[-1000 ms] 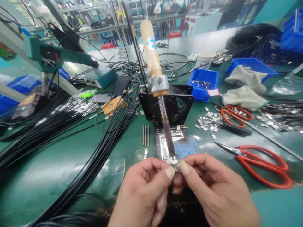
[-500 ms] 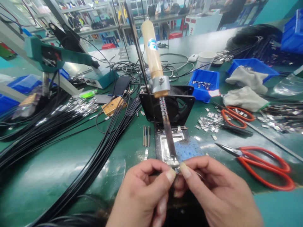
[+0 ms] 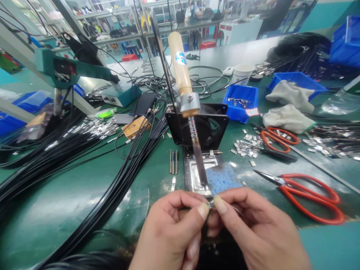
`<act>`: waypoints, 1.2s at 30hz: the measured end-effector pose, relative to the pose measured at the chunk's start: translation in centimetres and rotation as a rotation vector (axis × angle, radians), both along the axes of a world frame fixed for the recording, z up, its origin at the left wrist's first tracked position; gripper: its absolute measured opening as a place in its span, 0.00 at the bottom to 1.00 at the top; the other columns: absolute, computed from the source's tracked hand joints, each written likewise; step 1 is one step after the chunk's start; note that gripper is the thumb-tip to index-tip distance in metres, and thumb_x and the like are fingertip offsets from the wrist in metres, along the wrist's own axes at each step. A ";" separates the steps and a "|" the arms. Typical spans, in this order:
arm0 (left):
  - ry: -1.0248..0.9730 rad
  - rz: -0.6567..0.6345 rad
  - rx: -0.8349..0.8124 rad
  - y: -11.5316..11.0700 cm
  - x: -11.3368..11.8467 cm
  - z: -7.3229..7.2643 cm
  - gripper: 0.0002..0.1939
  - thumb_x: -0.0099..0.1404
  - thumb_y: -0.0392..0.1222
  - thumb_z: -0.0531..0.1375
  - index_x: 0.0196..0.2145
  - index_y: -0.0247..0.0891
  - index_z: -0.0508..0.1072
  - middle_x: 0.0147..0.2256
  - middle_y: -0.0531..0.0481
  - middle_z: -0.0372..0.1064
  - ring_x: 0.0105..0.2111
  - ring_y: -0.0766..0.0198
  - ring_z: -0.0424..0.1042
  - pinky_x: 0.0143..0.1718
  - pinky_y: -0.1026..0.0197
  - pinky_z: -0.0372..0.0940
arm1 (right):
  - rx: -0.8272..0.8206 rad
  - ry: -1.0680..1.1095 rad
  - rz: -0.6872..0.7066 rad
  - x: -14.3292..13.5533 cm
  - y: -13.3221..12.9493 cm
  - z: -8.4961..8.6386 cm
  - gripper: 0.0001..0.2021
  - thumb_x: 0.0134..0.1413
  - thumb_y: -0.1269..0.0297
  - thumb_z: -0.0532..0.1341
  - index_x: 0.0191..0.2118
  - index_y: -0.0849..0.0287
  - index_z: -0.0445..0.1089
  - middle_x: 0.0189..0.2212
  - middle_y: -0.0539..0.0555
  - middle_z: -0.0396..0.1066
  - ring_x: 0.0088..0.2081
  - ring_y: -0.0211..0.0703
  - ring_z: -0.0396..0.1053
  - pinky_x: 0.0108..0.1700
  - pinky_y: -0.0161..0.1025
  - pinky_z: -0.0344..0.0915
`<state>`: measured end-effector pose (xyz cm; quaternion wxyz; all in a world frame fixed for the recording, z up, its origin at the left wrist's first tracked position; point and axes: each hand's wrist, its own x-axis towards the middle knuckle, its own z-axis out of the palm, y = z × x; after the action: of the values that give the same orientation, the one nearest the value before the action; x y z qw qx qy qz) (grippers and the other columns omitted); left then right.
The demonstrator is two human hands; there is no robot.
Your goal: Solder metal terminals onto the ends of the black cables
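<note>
At the bottom centre my left hand [image 3: 174, 225] is closed in a pinch, thumb against forefinger, on a small metal connector [image 3: 210, 204]. My right hand [image 3: 247, 225] pinches from the other side, its thumb tip beside the connector. A thin silvery wire [image 3: 237, 210] curves out behind the right fingers; its end is hidden. Just above the fingertips is the tip of a wooden-handled soldering iron [image 3: 180, 62], clamped tip-down on a stand. Under the tip lie a metal tray [image 3: 194, 175] and a blue sponge [image 3: 223, 179].
A black fan [image 3: 197, 129] stands behind the iron. Bundled black cables [image 3: 123, 176] run along the left. On the right lie red-handled scissors [image 3: 312, 191], a second red-handled pair [image 3: 277, 138], loose metal connectors [image 3: 247, 146], gloves [image 3: 287, 118] and a blue bin [image 3: 242, 101].
The camera view has shifted slightly. Both hands keep their pinch beneath the iron's tip, with almost no movement.
</note>
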<state>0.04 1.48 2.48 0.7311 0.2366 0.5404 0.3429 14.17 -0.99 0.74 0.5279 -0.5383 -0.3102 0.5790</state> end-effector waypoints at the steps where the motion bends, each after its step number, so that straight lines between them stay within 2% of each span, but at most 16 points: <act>1: -0.005 0.006 -0.001 0.0 0.0 0.0 0.13 0.61 0.47 0.70 0.28 0.39 0.74 0.09 0.63 0.59 0.07 0.79 0.47 0.07 0.77 0.45 | -0.004 -0.007 -0.001 0.0 0.0 0.0 0.08 0.57 0.56 0.71 0.33 0.52 0.77 0.24 0.46 0.79 0.26 0.33 0.77 0.32 0.24 0.74; 6: -0.023 0.056 0.009 -0.1 0.2 -0.2 0.15 0.59 0.47 0.72 0.26 0.39 0.73 0.10 0.61 0.62 0.07 0.78 0.50 0.09 0.77 0.45 | -0.014 -0.047 0.008 0.1 0.0 0.0 0.08 0.57 0.55 0.71 0.33 0.51 0.77 0.24 0.46 0.79 0.26 0.33 0.77 0.32 0.24 0.74; 12: -0.035 0.000 -0.004 0.0 0.2 -0.3 0.15 0.60 0.50 0.71 0.27 0.39 0.72 0.08 0.64 0.55 0.08 0.80 0.41 0.07 0.77 0.44 | 0.023 -0.175 -0.001 0.1 -0.1 -0.2 0.07 0.59 0.55 0.68 0.33 0.50 0.77 0.24 0.44 0.79 0.26 0.32 0.77 0.31 0.22 0.74; 14: -0.028 0.005 -0.010 0.1 0.3 -0.2 0.15 0.60 0.49 0.70 0.27 0.39 0.72 0.08 0.65 0.55 0.08 0.79 0.41 0.07 0.77 0.44 | 0.117 -0.283 -0.013 0.5 -0.1 -0.5 0.04 0.62 0.59 0.66 0.35 0.48 0.77 0.26 0.43 0.80 0.27 0.32 0.78 0.32 0.21 0.74; 17: -0.029 0.035 -0.024 0.2 0.5 0.2 0.13 0.60 0.47 0.70 0.27 0.40 0.72 0.09 0.64 0.56 0.08 0.78 0.43 0.08 0.76 0.46 | 0.385 -0.513 -0.053 1.4 -0.2 -1.1 0.06 0.61 0.68 0.65 0.37 0.47 0.77 0.35 0.43 0.80 0.35 0.33 0.79 0.40 0.24 0.75; 19: -0.015 0.039 -0.041 0.3 0.5 0.5 0.12 0.61 0.45 0.69 0.27 0.40 0.72 0.09 0.64 0.55 0.08 0.78 0.43 0.08 0.76 0.46 | 0.531 -0.641 -0.036 1.9 -0.3 -1.3 0.08 0.59 0.72 0.66 0.39 0.48 0.77 0.40 0.46 0.79 0.40 0.36 0.79 0.44 0.26 0.76; 21: 0.009 0.026 -0.052 0.4 0.5 0.7 0.11 0.63 0.45 0.68 0.28 0.40 0.71 0.09 0.65 0.53 0.09 0.79 0.41 0.08 0.77 0.46 | 0.599 -0.710 0.015 2.3 -0.3 -1.3 0.10 0.58 0.74 0.67 0.41 0.50 0.76 0.42 0.48 0.79 0.40 0.38 0.80 0.46 0.28 0.76; 23: 0.015 0.020 -0.045 0.4 0.5 0.7 0.11 0.65 0.45 0.66 0.28 0.40 0.72 0.09 0.66 0.52 0.08 0.79 0.41 0.07 0.77 0.46 | 0.626 -0.727 0.057 2.4 -0.3 -1.4 0.09 0.58 0.74 0.67 0.41 0.52 0.76 0.42 0.49 0.79 0.41 0.38 0.80 0.47 0.28 0.77; 30: 0.018 0.029 -0.016 0.5 0.7 0.4 0.12 0.67 0.44 0.64 0.27 0.40 0.71 0.08 0.65 0.53 0.07 0.79 0.41 0.06 0.78 0.45 | 0.635 -0.740 0.060 2.0 0.1 -1.6 0.09 0.58 0.75 0.67 0.41 0.53 0.76 0.43 0.48 0.80 0.43 0.35 0.80 0.50 0.25 0.74; 36: 0.047 0.015 -0.001 0.6 0.7 0.8 0.10 0.67 0.44 0.64 0.29 0.40 0.71 0.09 0.65 0.54 0.08 0.79 0.41 0.06 0.78 0.45 | 0.645 -0.738 0.055 2.2 0.3 -1.5 0.09 0.58 0.75 0.68 0.41 0.54 0.77 0.43 0.51 0.80 0.42 0.39 0.81 0.47 0.29 0.77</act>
<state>0.74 2.06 3.27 0.7159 0.2402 0.5592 0.3422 16.32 -0.65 -0.78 0.5072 -0.5082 -0.6542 0.2378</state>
